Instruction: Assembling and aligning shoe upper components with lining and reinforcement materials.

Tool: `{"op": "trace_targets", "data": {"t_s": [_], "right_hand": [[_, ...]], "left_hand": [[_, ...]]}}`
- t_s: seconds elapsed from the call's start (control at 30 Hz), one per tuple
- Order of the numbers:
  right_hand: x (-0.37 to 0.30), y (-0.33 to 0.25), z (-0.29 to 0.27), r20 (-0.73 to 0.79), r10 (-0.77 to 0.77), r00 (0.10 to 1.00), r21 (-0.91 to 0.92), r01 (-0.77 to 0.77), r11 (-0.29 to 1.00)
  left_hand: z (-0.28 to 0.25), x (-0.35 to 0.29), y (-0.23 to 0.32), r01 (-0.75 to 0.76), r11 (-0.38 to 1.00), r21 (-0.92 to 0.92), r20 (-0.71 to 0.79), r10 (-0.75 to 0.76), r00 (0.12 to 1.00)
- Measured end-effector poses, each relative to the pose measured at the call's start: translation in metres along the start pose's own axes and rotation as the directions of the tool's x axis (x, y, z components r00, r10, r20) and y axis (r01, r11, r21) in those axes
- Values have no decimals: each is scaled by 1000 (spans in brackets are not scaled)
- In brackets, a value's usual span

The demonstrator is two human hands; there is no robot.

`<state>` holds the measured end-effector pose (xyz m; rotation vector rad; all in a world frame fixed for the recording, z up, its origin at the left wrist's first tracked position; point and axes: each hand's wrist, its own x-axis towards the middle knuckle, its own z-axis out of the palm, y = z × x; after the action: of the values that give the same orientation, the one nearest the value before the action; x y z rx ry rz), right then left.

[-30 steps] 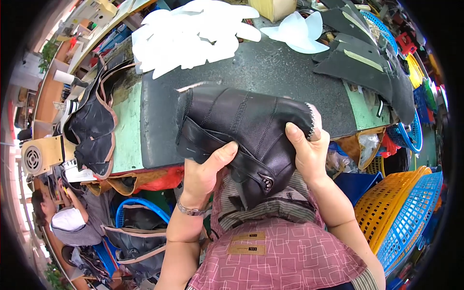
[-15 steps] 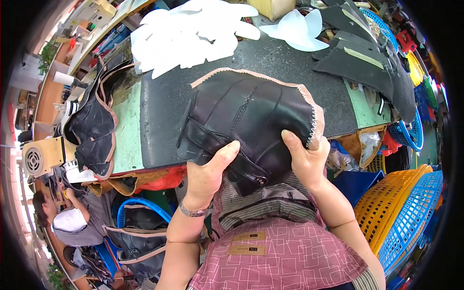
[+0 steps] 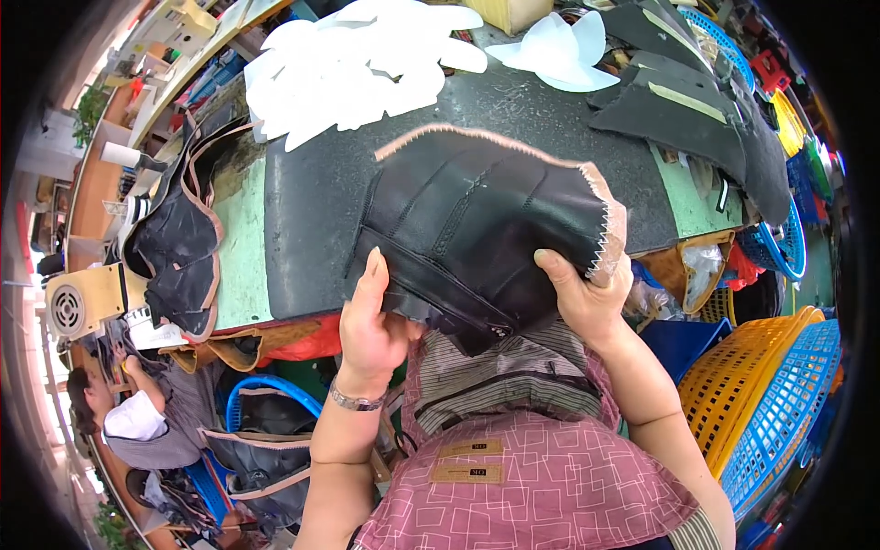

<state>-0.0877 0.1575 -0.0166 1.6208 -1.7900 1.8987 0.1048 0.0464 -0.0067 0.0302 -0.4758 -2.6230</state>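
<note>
Black leather, smooth and seamed, fills the middle of my view: a broad, soft black leather upper (image 3: 477,229) with a pinkish-tan border sewn on in white zigzag along its far and right edges. It is held up in front of the body, over the near edge of a dark grey work mat (image 3: 312,220). I see the right hand (image 3: 591,298) clamped on its right side, thumb on the face and fingers behind. The left hand (image 3: 371,339) is at the lower left corner, thumb raised along the leather and the other fingers partly hidden under it; I cannot tell whether they grip. A silvery metal band (image 3: 356,401) circles the left wrist.

For labels, I find two tan rectangular patches (image 3: 451,475) on the mauve apron patterned with pale square outlines (image 3: 568,477), each bearing a small dark block with light lettering. I make out no writing on the leather. Beyond it lie glossy white flat cutouts (image 3: 348,73), and at right, an orange perforated plastic basket (image 3: 733,394) leans beside a blue one (image 3: 779,422).
</note>
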Motion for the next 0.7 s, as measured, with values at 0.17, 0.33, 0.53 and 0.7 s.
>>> {"op": "trace_targets", "data": {"t_s": [0.17,0.33,0.53,0.7], "right_hand": [[-3,5,-4,105,-104,989,-54,110,992],[54,-10,-36,63,-220,974,-384,227,895],[87,-13,4,671,-427,606,-630,770,102],[-15,60,7,746,-178,641,-436,673,597]], "left_hand": [[-2,-4,-1,-132,400,907,-45,404,914],[31,24,-4,-170,215,962,-8,641,767],[94,3,-19,-542,-767,344,858,21,514],[-6,47,-39,-196,-814,548,210,-93,973]]}}
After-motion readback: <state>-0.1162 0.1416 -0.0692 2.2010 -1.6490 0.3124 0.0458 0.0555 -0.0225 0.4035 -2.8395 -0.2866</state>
